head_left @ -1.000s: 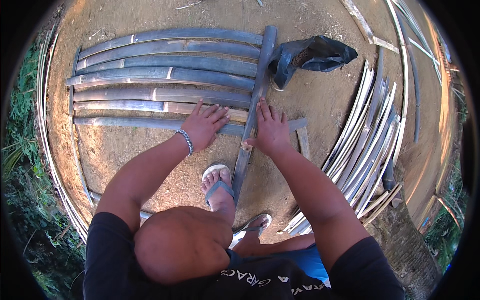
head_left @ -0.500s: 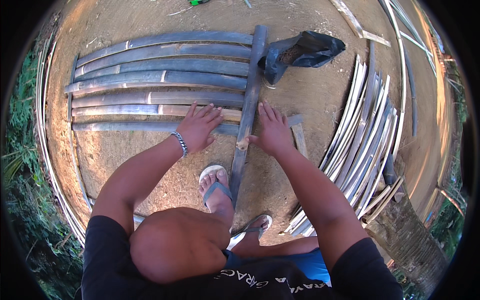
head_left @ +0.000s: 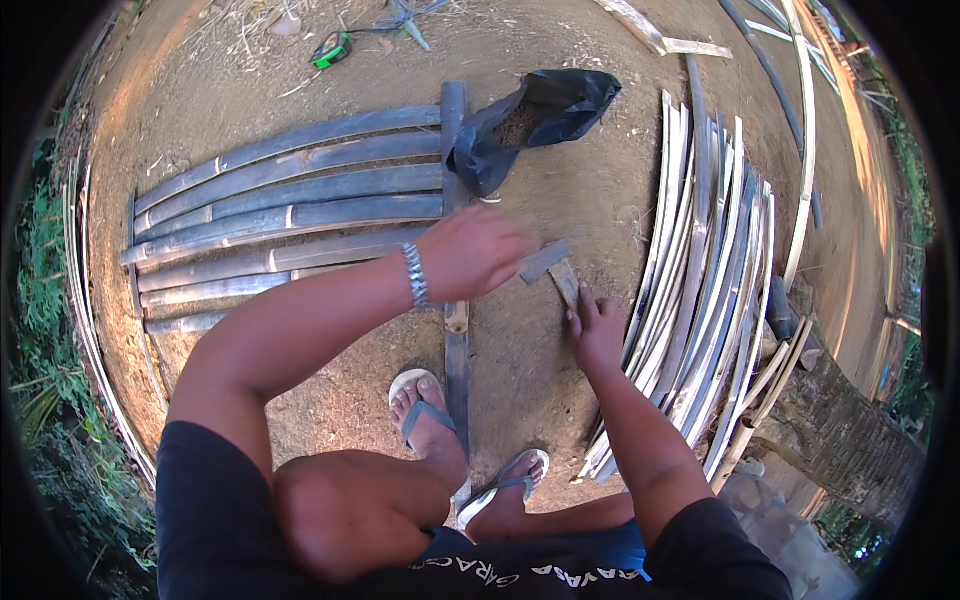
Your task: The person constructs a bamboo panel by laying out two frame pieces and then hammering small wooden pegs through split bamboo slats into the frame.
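My right hand (head_left: 600,335) grips the lower end of an L-shaped tool, its pale wooden handle (head_left: 565,284) meeting a flat grey piece (head_left: 543,262). My left hand (head_left: 475,252), smeared by motion, hovers over the thick bamboo pole (head_left: 456,350), close to the tool's grey piece; its fingers are too blurred to read. Several split bamboo slats (head_left: 350,213) lie side by side on the ground, their right ends against that pole. My left forearm covers part of the nearest slats. Beside the pole's far end sits a crumpled black plastic bag (head_left: 570,105).
A large pile of bamboo strips (head_left: 690,290) lies on the right, next to a log (head_left: 850,440). A green tape measure (head_left: 331,50) rests on the dirt at the far left. Long poles (head_left: 805,150) run along the right side. My sandalled feet (head_left: 425,405) stand near the pole.
My right hand has left the pole's side and taken hold of the L-shaped tool. My left hand has lifted from the slats and swung right. The view has shifted, showing more of the tape measure.
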The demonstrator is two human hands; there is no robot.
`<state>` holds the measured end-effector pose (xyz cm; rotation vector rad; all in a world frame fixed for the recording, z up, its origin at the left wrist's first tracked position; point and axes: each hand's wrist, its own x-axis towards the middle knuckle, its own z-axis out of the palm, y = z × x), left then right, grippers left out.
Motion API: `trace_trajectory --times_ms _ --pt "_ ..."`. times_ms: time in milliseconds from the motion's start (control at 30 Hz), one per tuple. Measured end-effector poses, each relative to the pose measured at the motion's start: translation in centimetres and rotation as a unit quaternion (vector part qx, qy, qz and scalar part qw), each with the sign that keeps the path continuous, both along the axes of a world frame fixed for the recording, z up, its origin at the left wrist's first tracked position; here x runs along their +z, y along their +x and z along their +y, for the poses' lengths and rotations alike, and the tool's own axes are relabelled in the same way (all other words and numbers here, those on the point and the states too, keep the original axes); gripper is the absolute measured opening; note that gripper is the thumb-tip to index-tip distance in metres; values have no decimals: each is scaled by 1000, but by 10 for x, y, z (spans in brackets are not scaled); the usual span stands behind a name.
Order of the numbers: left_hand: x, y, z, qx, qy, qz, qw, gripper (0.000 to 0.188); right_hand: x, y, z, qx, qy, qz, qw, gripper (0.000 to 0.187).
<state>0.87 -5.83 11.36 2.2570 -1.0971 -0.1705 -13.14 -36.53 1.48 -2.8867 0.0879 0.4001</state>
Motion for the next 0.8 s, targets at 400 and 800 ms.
trace_trajectory --times_ms 400,800 --pt "-99 168 -46 303 221 90 923 30 2 -2 5 -13 37 -27 999 60" --pt "-153 187 -44 328 221 36 918 46 -1 2 5 -8 44 18 999 66"
